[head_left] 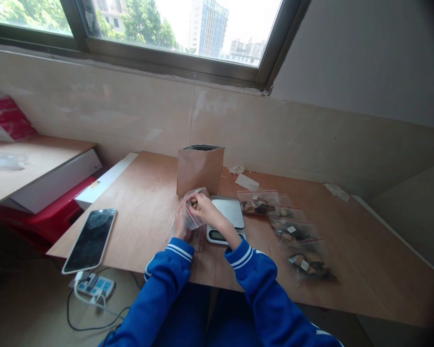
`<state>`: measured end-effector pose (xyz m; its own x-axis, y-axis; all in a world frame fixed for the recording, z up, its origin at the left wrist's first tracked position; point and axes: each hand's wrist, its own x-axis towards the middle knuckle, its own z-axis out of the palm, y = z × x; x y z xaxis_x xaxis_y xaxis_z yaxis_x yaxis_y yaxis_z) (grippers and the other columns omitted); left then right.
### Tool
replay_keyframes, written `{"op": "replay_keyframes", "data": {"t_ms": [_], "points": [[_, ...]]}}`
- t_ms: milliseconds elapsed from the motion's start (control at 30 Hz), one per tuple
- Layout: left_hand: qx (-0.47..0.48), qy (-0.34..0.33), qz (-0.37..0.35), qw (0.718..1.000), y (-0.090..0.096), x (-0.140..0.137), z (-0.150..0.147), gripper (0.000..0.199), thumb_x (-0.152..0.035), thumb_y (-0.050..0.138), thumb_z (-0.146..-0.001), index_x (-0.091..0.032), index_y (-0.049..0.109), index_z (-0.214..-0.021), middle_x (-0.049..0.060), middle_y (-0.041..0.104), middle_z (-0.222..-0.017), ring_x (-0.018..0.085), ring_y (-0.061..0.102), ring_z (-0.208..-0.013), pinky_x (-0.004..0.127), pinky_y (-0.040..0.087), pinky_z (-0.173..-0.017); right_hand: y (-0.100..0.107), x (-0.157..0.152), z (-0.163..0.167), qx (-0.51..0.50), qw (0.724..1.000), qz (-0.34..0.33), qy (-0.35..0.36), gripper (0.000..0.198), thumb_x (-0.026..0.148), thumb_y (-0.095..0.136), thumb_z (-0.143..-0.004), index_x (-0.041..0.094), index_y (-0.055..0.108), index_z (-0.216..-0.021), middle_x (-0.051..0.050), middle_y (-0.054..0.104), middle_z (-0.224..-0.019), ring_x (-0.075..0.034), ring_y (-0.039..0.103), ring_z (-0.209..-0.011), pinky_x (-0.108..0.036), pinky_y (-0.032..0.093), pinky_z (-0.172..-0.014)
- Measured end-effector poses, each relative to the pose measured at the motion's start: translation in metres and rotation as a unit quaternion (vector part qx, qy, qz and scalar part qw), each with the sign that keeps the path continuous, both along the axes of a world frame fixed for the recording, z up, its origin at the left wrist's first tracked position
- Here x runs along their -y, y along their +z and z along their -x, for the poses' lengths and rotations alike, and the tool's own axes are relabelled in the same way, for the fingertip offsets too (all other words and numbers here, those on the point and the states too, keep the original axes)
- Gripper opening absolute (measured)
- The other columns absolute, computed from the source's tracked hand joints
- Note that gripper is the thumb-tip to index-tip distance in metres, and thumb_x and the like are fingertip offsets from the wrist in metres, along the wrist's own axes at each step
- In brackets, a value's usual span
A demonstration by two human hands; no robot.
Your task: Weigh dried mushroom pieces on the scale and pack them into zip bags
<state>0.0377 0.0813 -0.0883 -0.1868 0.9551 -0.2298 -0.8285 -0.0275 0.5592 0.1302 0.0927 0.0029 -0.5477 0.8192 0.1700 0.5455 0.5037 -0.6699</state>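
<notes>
Both of my hands hold one small clear plastic bag (194, 219) over the wooden table (144, 202). My left hand (181, 223) grips its lower left side. At the bag's top, my right hand (203, 206) pinches the opening, where brown pieces show inside. Just right of my hands sits a small digital scale (228, 218) with nothing on its platform. Behind them stands an open brown paper bag (200, 166).
Three filled clear bags (293, 230) lie in a row right of the scale. A dark smartphone (90, 239) overhangs the table's left front edge, with a power strip (95, 285) and cables on the floor below. A white slip (246, 181) lies near the wall.
</notes>
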Motion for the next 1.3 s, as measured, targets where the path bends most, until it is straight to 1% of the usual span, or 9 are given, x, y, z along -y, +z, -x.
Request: {"op": "replay_keyframes", "data": {"t_ms": [133,300,467,533,633,733,867,1000,1300], "points": [[-0.01,0.035,0.007,0.999,0.006,-0.001,-0.002,0.027,-0.025,0.059,-0.085,-0.011,0.067,-0.106,0.01,0.073,-0.099,0.02,0.069,-0.093,0.033,0.053,-0.088,0.002,-0.006,-0.002,-0.045,0.999,-0.023,0.002,0.024,0.008,0.055,-0.082,0.016,0.059,-0.104,-0.009,0.06,-0.109,-0.019,0.057,-0.104,-0.032,0.045,-0.093],[-0.024,0.017,0.011,1.0,0.009,0.001,-0.002,0.026,-0.025,0.063,-0.083,-0.01,0.068,-0.104,0.01,0.073,-0.094,0.02,0.07,-0.082,0.033,0.056,-0.081,0.009,-0.012,-0.012,-0.133,0.991,-0.027,0.011,0.021,0.019,0.059,-0.082,0.018,0.062,-0.102,-0.006,0.063,-0.104,-0.019,0.059,-0.098,-0.032,0.046,-0.09],[-0.044,-0.003,0.058,0.997,0.017,0.004,-0.001,0.027,-0.029,0.061,-0.086,-0.011,0.064,-0.106,0.013,0.073,-0.096,0.02,0.071,-0.082,0.033,0.057,-0.077,0.043,-0.04,-0.025,-0.249,0.968,-0.005,-0.031,0.028,0.031,0.055,-0.087,0.02,0.059,-0.112,-0.002,0.062,-0.089,-0.012,0.056,-0.065,-0.026,0.049,-0.065],[-0.048,-0.011,0.077,0.996,0.02,0.006,-0.001,0.028,-0.032,0.057,-0.089,-0.011,0.063,-0.106,0.015,0.072,-0.1,0.021,0.071,-0.084,0.033,0.058,-0.077,0.068,-0.064,-0.026,-0.282,0.954,-0.068,-0.07,0.03,0.035,0.054,-0.088,0.021,0.057,-0.114,-0.001,0.06,-0.087,-0.012,0.054,-0.062,-0.025,0.049,-0.061],[-0.051,-0.015,0.081,0.995,0.023,0.008,0.0,0.027,-0.034,0.054,-0.091,-0.013,0.063,-0.104,0.013,0.072,-0.101,0.021,0.071,-0.086,0.034,0.058,-0.08,0.106,-0.107,-0.02,-0.274,0.925,-0.236,-0.117,0.026,0.029,0.057,-0.086,0.021,0.058,-0.111,-0.006,0.057,-0.106,-0.017,0.058,-0.09,-0.03,0.052,-0.082],[-0.054,-0.021,0.072,0.996,0.022,0.009,0.0,0.026,-0.035,0.055,-0.09,-0.013,0.064,-0.101,0.012,0.072,-0.101,0.02,0.071,-0.086,0.033,0.057,-0.082,0.125,-0.141,-0.009,-0.202,0.923,-0.312,-0.102,0.024,0.017,0.056,-0.086,0.021,0.057,-0.109,-0.006,0.053,-0.108,-0.018,0.056,-0.102,-0.034,0.046,-0.097],[-0.052,-0.023,0.062,0.996,0.019,0.009,0.001,0.028,-0.037,0.058,-0.088,-0.013,0.063,-0.102,0.013,0.072,-0.101,0.019,0.07,-0.084,0.034,0.057,-0.085,0.115,-0.155,0.003,-0.107,0.939,-0.322,-0.05,0.03,0.006,0.052,-0.084,0.022,0.057,-0.109,-0.004,0.052,-0.105,-0.016,0.056,-0.1,-0.032,0.045,-0.096],[-0.065,-0.02,0.071,0.995,0.017,0.008,0.001,0.031,-0.038,0.06,-0.087,-0.012,0.063,-0.104,0.013,0.072,-0.1,0.019,0.07,-0.084,0.033,0.057,-0.083,0.101,-0.149,0.004,-0.105,0.939,-0.321,-0.056,0.028,0.009,0.052,-0.084,0.019,0.058,-0.109,-0.006,0.054,-0.105,-0.019,0.056,-0.101,-0.032,0.045,-0.095],[-0.066,-0.028,0.061,0.996,0.02,0.011,0.001,0.024,-0.036,0.058,-0.089,-0.016,0.063,-0.099,0.01,0.072,-0.101,0.019,0.069,-0.085,0.032,0.057,-0.081,0.111,-0.137,-0.008,-0.097,0.956,-0.275,0.029,0.02,0.019,0.054,-0.082,0.016,0.064,-0.099,-0.006,0.059,-0.096,-0.019,0.058,-0.089,-0.031,0.045,-0.087]]}}
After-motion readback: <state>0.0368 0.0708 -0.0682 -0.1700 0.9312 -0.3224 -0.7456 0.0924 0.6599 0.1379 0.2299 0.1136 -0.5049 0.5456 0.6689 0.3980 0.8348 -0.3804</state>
